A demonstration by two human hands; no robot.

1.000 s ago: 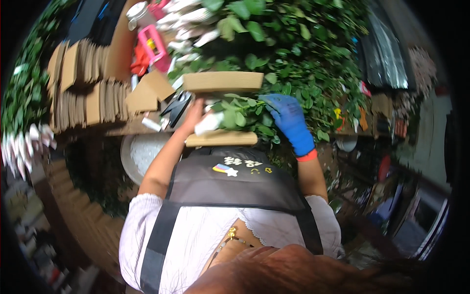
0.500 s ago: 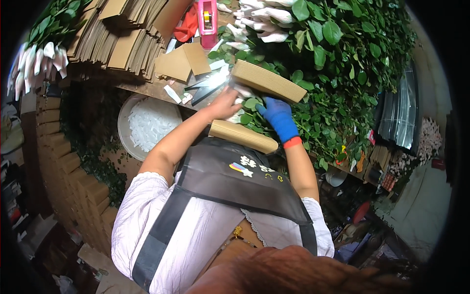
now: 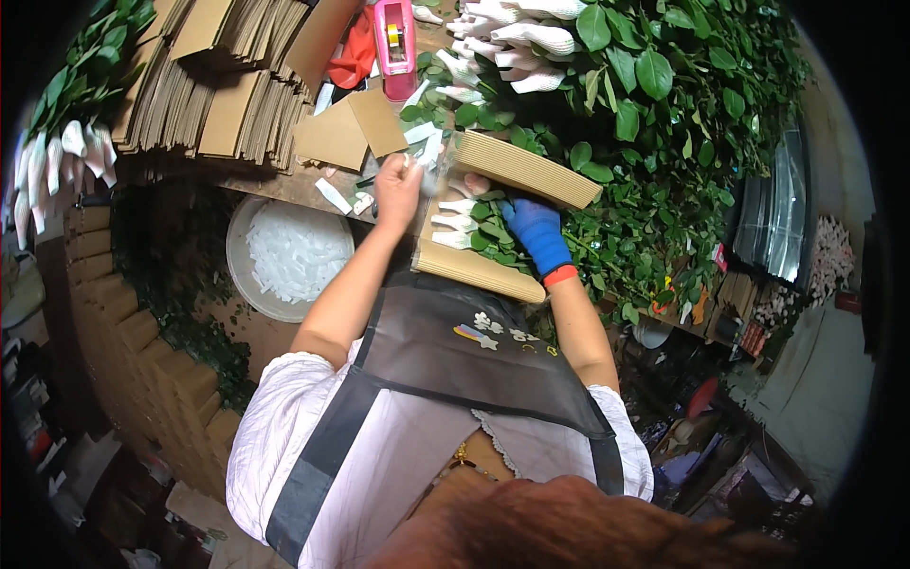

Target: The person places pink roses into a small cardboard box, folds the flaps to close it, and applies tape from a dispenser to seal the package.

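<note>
My bare left hand (image 3: pixel 396 194) is closed at the table's near edge, beside an opened wrapper of ribbed tan cardboard (image 3: pixel 521 169). A pale, blurred shape shows at its fingers; I cannot make out what it is. Inside the wrapper lie flower buds in white netting (image 3: pixel 455 223), their leafy stems (image 3: pixel 493 228) pointing right. My right hand (image 3: pixel 538 232), in a blue glove, is closed around these stems, its fingertips partly hidden by leaves. The wrapper's near flap (image 3: pixel 479 272) curls up against my dark apron. White paper strips (image 3: pixel 427 142) lie just beyond my left hand.
Stacked cardboard sheets (image 3: pixel 223 95) stand at the far left. A pink tape dispenser (image 3: pixel 395 47) and red cloth (image 3: pixel 353 52) lie at the back. Netted buds (image 3: pixel 521 38) and dense foliage (image 3: pixel 682 190) fill the right. Below the table's left edge is a tub of white pieces (image 3: pixel 294 248).
My left hand has drawn back leftward from the buds and closed, uncovering them in the wrapper. My right hand stays at the stems, almost in place.
</note>
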